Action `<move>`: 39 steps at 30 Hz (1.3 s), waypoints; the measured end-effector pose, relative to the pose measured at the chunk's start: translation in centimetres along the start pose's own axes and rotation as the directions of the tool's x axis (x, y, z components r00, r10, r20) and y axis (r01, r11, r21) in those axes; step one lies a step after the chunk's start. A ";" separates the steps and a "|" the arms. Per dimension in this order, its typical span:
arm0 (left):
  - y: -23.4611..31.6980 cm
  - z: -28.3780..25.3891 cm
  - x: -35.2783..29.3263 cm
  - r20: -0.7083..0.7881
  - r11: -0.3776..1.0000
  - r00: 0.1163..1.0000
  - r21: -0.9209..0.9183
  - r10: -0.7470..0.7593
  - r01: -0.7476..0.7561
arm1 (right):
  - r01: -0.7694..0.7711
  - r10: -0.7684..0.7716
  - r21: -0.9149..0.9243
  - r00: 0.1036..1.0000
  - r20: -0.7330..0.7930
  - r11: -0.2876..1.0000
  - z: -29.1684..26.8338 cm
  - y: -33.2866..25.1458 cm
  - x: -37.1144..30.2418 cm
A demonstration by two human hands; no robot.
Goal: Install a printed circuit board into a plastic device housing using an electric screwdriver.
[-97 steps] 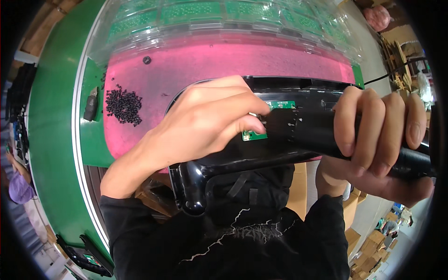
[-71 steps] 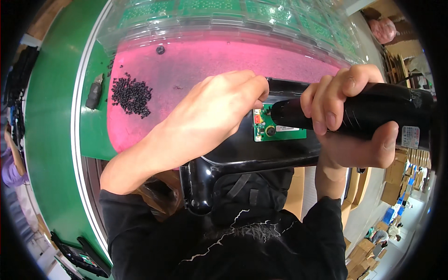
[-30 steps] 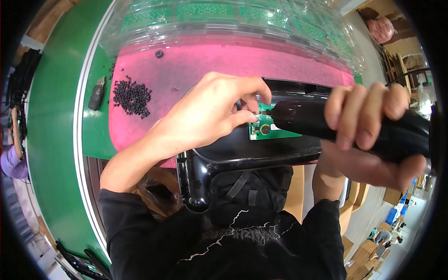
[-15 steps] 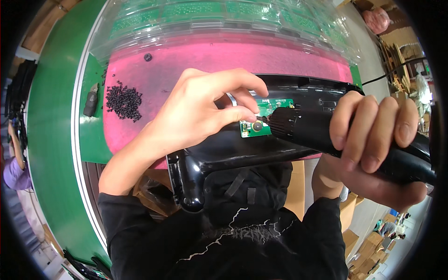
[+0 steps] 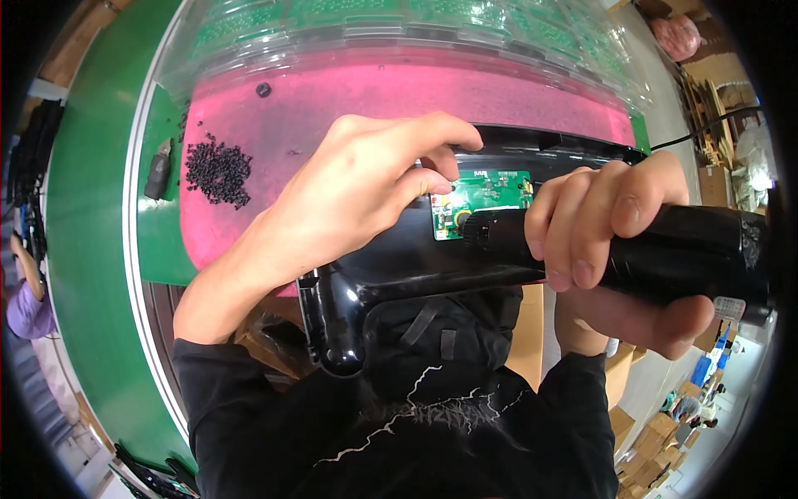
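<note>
My right hand is wrapped around a black electric screwdriver, which lies almost level and points left. Its ribbed nose covers the lower part of a green circuit board, close to a round yellow-rimmed part; the bit's very tip is hidden. The board sits inside a glossy black plastic housing that rests partly over the mat's near edge. My left hand hovers at the board's upper left corner, index finger and thumb apart, with nothing visible between them.
A heap of small black screws lies on the pink mat, with a small round black piece farther back. Clear plastic trays with green boards stand at the back. A dark-handled tool lies on the green table.
The screwdriver and my right hand have moved left and slightly down across the board. My left fingers have drawn away from the screwdriver's tip, up to the board's corner.
</note>
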State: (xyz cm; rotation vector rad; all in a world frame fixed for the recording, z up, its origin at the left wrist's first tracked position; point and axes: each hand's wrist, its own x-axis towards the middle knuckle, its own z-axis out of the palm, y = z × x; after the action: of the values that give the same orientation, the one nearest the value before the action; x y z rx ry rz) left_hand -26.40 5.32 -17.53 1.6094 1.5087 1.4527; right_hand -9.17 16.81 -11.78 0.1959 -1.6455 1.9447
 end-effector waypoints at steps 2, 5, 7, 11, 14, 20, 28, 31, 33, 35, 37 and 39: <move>-0.1 0.1 -0.1 0.010 0.999 1.000 0.037 0.020 -0.020 | -0.035 0.035 -0.011 0.999 0.011 0.999 0.1 -0.1 -0.1; 0.0 0.1 -0.2 -0.008 0.998 1.000 0.055 0.013 -0.013 | -0.073 0.074 -0.036 0.996 0.044 0.997 0.4 -0.1 0.3; -0.1 0.0 -0.3 -0.008 0.999 1.000 0.038 -0.015 0.015 | -0.073 0.075 -0.047 0.996 0.045 0.996 1.0 0.0 0.6; 0.1 -0.4 -0.5 0.020 0.995 0.996 0.063 -0.084 0.083 | -0.047 0.052 -0.065 0.996 0.079 0.997 1.4 0.8 1.2; 0.1 -0.4 -0.6 0.009 0.997 0.997 0.028 -0.074 0.073 | -0.092 0.112 -0.140 0.983 0.144 0.986 1.4 0.4 1.4; -0.2 -0.2 -0.4 -0.035 0.991 0.996 0.109 0.087 -0.082 | -0.239 0.278 -0.210 0.944 0.178 0.948 0.7 0.0 1.7; -0.1 -0.4 -0.5 0.006 0.995 1.000 0.101 -0.021 0.021 | -0.275 0.331 -0.252 0.919 0.216 0.928 0.9 -1.1 2.2; 0.2 -0.4 -0.5 0.026 0.991 0.997 0.120 -0.066 0.063 | -0.288 0.352 -0.268 0.907 0.231 0.919 0.8 -1.2 2.3; 0.1 -0.3 -0.5 0.023 0.989 0.998 0.132 -0.066 0.062 | -0.224 0.312 -0.285 0.897 0.312 0.932 0.2 -0.8 2.8; -0.1 -0.3 -0.7 0.006 0.985 0.999 0.172 0.032 -0.033 | -0.159 0.273 -0.298 0.878 0.393 0.941 0.1 -0.5 3.2; 0.1 -0.1 -0.4 0.009 0.981 0.999 0.189 0.042 -0.042 | -0.156 0.260 -0.253 0.852 0.455 0.955 -0.1 -0.5 3.5; 0.1 0.0 -0.4 0.006 0.977 0.999 0.204 0.052 -0.052 | -0.104 0.232 -0.277 0.845 0.482 0.955 -0.6 -0.2 3.6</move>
State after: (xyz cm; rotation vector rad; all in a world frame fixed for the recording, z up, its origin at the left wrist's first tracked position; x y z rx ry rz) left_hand -26.33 4.94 -17.60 1.7806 1.6733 1.3607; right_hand -11.91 18.56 -10.10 0.5242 -2.2989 1.8979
